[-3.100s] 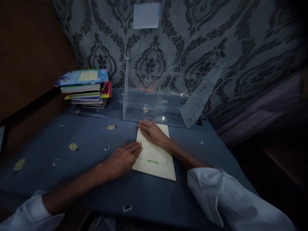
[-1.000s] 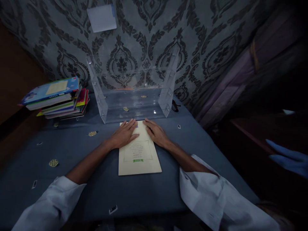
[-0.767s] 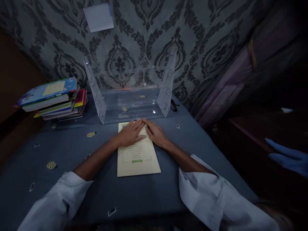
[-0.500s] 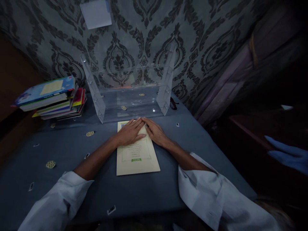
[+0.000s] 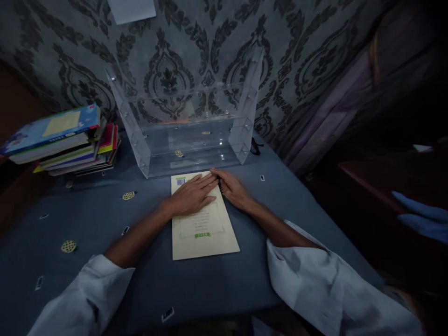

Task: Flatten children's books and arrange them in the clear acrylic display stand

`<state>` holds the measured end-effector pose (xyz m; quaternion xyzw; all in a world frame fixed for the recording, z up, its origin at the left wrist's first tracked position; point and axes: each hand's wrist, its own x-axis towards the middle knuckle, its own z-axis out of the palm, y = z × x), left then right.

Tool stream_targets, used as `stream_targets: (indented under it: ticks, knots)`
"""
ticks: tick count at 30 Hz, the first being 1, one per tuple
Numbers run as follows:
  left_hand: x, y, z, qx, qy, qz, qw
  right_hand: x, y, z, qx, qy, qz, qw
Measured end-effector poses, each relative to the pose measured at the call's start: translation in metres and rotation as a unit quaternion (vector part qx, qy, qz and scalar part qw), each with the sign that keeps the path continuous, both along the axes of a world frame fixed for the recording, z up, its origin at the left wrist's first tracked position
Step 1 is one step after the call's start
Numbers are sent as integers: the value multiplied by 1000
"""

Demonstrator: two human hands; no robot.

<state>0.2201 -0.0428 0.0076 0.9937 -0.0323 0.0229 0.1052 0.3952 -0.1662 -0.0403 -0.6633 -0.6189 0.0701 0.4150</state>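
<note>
Cannot see the upper middle of the booklet (image 5: 210,247) under the left hand (image 5: 192,195), nor the far right corner beneath the right hand (image 5: 235,189). Cannot read the printed lines (image 5: 201,221) just nearer than the left fingers: too small. Cannot name the dark object (image 5: 257,148) beyond the right fingers, partly behind the clear stand (image 5: 192,135). Can see only part of the white sheet (image 5: 133,10) far beyond the left fingers, cut off at the top, and of the blue object (image 5: 429,210) well right of the right fingers, cut off at the side.
</note>
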Motion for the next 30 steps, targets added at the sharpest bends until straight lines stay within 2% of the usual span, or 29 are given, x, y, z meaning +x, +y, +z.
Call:
stream_targets:
  ticks: [7,14,17,24,30]
  knots:
    - [-8,-13,5,7,38,-38,999,2,0,0,-2,-1,-2,1000]
    - [-18,-19,6,-5,23,-52,998,-2,1,5,-4,-16,-18,1000]
    - [-20,-17,2,-14,0,-18,1000,-3,2,7,-7,-29,-14,999]
    - [-27,-12,-7,9,-10,122,992,-6,4,9,-20,-51,1,998]
    - [-34,-14,-4,14,-10,123,992,-15,-3,9,-45,-67,15,997]
